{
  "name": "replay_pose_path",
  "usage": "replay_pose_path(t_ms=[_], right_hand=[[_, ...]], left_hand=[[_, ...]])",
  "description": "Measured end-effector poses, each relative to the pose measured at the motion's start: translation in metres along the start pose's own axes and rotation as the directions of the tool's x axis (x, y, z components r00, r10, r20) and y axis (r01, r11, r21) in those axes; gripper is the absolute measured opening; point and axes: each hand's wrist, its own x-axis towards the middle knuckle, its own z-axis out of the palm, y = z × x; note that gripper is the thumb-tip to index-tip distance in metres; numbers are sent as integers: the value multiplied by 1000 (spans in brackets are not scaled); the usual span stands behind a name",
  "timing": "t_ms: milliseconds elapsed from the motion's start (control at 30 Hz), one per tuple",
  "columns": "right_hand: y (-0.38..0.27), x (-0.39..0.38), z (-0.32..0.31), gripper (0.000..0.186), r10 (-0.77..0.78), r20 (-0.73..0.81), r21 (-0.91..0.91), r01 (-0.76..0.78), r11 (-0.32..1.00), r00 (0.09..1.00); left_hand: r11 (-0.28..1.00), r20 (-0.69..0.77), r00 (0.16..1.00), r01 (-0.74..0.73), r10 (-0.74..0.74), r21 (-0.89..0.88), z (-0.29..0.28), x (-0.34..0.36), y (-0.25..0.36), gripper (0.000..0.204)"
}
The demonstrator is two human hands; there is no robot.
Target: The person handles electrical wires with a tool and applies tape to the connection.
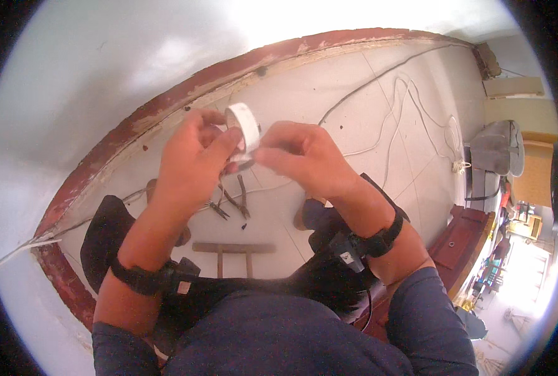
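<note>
A roll of white tape [249, 124] is held upright in my left hand [194, 147], with the fingers through and around its ring. Close against the roll's right side is my right hand [301, 153], its thumb and fingers pinched together at the roll's lower edge. Whatever lies between those fingertips is hidden and slightly blurred. Below the hands, a pair of pliers [243, 199] lies on the tiled floor, beside a second, pointed pair of pliers [218, 211].
A small wooden frame [234, 248] is on the floor between my legs. White cable [396, 119] loops across the tiles to the right, near a dark cable [360, 88]. A red-brown baseboard [166, 97] runs along the wall. A reddish wooden cabinet [457, 241] stands at right.
</note>
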Motion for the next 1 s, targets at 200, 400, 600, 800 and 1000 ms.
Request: replay_pose_path(t_ms=[200, 400, 600, 800, 1000], right_hand=[[5, 4, -7, 31, 106, -261, -8, -112, 994, 960], [-4, 3, -2, 20, 230, -251, 191, -185, 964, 940], [-7, 4, 5, 25, 253, -251, 156, -218, 963, 935], [-6, 7, 4, 23, 319, -220, 325, -239, 915, 922], [31, 11, -14, 22, -217, -208, -107, 199, 974, 954]], left_hand=[[539, 151, 714, -634, 684, 555, -6, -13, -10, 18], [742, 379, 869, -477, 318, 471, 12, -32, -45, 29], [785, 160, 924, -379, 347, 490, 19, -21, -48, 46], [672, 172, 941, -329, 291, 664, 18, -10, -41, 56], [416, 271, 856, -461, 439, 784, 13, -3, -36, 44]])
